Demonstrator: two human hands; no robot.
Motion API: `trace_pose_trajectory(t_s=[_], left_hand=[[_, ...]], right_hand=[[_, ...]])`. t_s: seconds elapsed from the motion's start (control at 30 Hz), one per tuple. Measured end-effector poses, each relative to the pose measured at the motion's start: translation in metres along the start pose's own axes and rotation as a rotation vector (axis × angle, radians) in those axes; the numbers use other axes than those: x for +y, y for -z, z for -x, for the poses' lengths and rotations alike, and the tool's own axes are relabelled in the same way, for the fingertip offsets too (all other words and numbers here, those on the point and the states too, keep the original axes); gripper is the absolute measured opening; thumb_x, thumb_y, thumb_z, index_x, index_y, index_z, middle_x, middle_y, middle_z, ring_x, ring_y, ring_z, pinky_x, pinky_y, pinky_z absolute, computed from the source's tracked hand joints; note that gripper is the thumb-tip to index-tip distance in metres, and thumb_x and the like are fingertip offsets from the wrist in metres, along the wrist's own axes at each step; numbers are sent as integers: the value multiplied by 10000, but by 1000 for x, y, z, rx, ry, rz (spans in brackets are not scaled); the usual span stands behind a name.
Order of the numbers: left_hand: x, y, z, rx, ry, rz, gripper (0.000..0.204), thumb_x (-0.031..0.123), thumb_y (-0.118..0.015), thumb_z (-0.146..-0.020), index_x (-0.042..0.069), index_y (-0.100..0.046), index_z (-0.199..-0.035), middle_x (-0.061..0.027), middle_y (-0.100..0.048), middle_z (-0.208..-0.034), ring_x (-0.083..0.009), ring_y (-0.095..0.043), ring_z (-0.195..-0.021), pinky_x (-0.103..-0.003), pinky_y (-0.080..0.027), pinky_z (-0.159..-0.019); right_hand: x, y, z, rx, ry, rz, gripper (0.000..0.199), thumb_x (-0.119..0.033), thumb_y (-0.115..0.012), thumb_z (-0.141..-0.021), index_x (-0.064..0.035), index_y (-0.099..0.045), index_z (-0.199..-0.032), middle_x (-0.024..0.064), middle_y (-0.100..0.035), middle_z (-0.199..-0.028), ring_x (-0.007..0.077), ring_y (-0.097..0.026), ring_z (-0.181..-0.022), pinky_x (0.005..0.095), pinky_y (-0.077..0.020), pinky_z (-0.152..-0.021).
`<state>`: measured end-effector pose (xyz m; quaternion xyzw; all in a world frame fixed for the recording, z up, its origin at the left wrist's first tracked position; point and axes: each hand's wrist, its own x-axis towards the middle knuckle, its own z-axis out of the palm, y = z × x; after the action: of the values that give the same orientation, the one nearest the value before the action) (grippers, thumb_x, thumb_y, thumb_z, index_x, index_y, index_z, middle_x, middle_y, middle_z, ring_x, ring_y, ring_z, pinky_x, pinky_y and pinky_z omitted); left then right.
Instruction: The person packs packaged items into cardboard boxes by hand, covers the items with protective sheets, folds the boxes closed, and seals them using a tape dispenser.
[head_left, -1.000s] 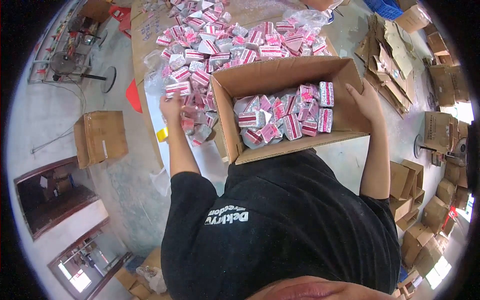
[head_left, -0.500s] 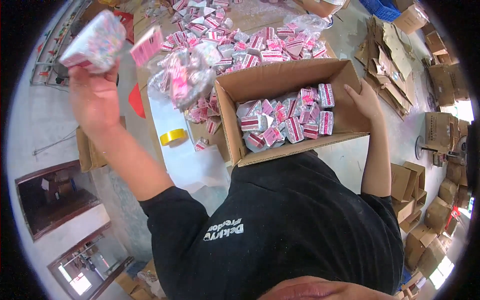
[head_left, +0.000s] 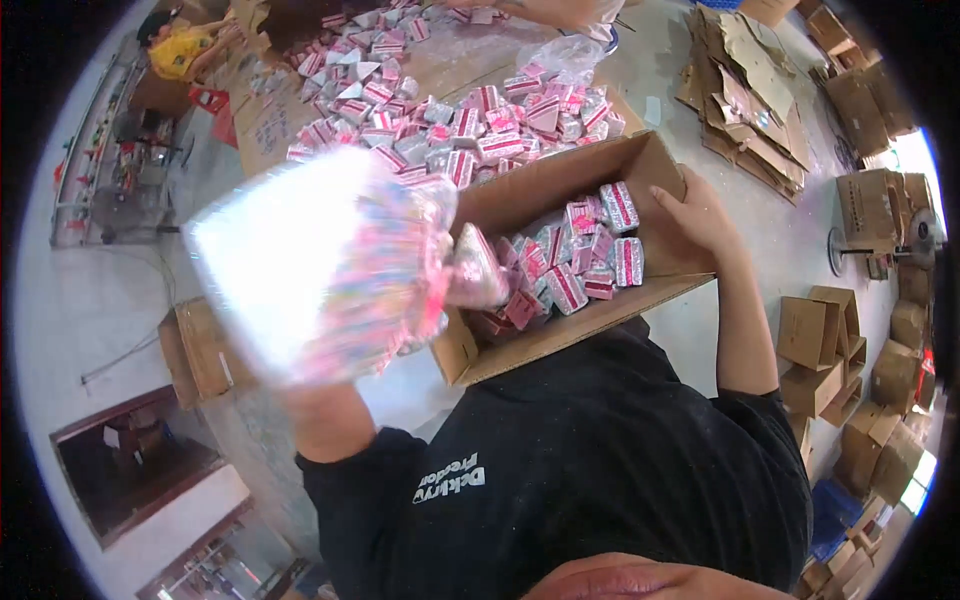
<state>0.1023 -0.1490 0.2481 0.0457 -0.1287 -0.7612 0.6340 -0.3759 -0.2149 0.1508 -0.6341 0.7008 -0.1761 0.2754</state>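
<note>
My left forearm (head_left: 335, 425) comes up from below, and the hand is hidden behind a large, motion-blurred package (head_left: 320, 270) that it holds up. The package has a white face and a multicoloured, shiny plastic side. Beside it, a foil-wrapped pink-and-white wedge (head_left: 477, 272) is over the left part of an open cardboard carton (head_left: 545, 350). Several small pink-and-silver wrapped packs (head_left: 567, 288) lie inside the carton. My right hand (head_left: 692, 212) grips the carton's right wall, thumb over the rim. The carton is tilted and close to my body.
Beyond the carton, a heap of similar packs (head_left: 500, 125) covers a table (head_left: 440, 60). A clear plastic bag (head_left: 570, 60) lies by it. Another person's arm (head_left: 550, 10) reaches in at the top; a person in yellow (head_left: 180, 52) is far left. Flattened cardboard (head_left: 745, 105) lies at right.
My left hand has swung from the far left toward the carton, bringing the package close to the view. My right hand keeps its grip, and the carton has shifted slightly left and nearer.
</note>
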Motion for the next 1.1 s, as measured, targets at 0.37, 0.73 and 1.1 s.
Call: trace_pose_trajectory(t_s=[0.37,0.73,1.1], left_hand=[[-127,19,-5,-4,62,-2045,127,51,-707,-819,16,-598,-874,-103,-641,-867,-250,-636,-785,-335,-498,-688],[-132,50,9,334,-340,-2400,318,120,-714,-787,38,-617,-1079,-167,-558,-1208,-397,-457,-1193,-488,-366,-1018],[-136,46,3,269,-358,-2234,169,124,-691,-791,62,-643,-940,-91,-645,-1010,-339,-502,-1065,-437,-375,-961]], right_hand=[[-107,-23,-134,35,610,362,485,-349,-612,-891,-40,-548,-1259,223,-622,-1152,382,-592,-1071,434,-464,-937],[-37,-167,-293,-626,575,1166,657,-273,-718,-739,-6,-523,-1306,224,-657,-1076,364,-658,-963,454,-537,-821],[-76,-58,-300,-589,199,139,619,-566,-578,-889,41,-693,-866,128,-668,-791,167,-634,-646,304,-506,-550]])
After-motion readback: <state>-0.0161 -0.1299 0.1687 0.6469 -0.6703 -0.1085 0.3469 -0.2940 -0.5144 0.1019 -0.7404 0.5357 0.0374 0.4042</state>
